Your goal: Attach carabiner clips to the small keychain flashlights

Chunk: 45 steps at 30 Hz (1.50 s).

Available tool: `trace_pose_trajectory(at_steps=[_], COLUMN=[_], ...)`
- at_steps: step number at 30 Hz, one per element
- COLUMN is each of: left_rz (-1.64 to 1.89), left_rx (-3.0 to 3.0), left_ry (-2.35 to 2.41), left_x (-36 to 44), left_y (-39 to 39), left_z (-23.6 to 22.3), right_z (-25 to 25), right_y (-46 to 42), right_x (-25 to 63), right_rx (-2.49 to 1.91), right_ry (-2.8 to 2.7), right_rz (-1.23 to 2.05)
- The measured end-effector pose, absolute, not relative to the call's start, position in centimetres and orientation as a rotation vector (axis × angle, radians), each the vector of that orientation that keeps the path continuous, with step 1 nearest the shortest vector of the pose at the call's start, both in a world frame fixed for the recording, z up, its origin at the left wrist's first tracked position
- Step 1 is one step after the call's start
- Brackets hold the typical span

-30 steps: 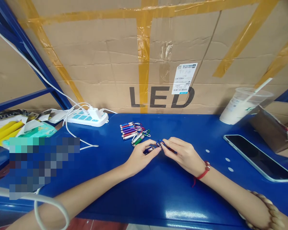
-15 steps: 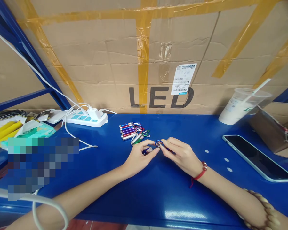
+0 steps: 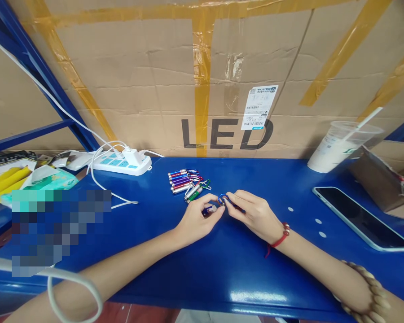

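Glossy blue table (image 3: 175, 278) beneath; above it, the left hand (image 3: 193, 222) curls closed around a dark cylinder (image 3: 208, 211), the right hand (image 3: 256, 213) pinching a curved blue clip (image 3: 221, 198) (pose scarcely changed since half a second ago). Beyond lie shiny metallic tubes (image 3: 181, 178), then creased, taped cardboard (image 3: 138, 80).

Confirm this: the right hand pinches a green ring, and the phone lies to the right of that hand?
Not quite: the ring pinched by the right hand is blue, as the head view shows. The phone does lie right of that hand.
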<state>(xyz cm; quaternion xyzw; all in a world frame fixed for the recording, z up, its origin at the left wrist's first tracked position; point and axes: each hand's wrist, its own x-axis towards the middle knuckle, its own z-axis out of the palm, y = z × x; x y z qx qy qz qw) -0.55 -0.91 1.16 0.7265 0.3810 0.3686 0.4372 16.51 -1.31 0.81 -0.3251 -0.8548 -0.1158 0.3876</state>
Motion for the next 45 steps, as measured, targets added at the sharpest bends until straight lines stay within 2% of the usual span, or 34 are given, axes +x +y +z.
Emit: trace_pose_trajectory(at_steps=[12, 21, 28, 38, 45], left_rz=[0.791, 0.771, 0.723, 0.916, 1.032], left_rx=[1.796, 1.648, 1.690, 1.675, 1.736], left_ry=[0.806, 0.680, 0.699, 0.919, 0.977], left_x=[-1.0, -1.1, -0.3, -0.2, -0.4], left_y=[-0.6, -0.1, -1.2, -0.8, -0.3], left_z=[0.8, 0.6, 1.1, 0.6, 0.3], right_z=[0.8, 0.6, 1.1, 0.8, 1.0], right_y=[-1.5, -1.6, -1.6, -0.4, -0.5], right_x=[16.4, 16.2, 15.8, 17.7, 18.3], right_rx=[-0.789, -0.821, -1.021, -1.438, -1.445], right_ry=[-2.178, -2.111, -1.925, -2.221, -2.271], right_rz=[-0.164, 0.127, 0.303, 0.162, 0.055])
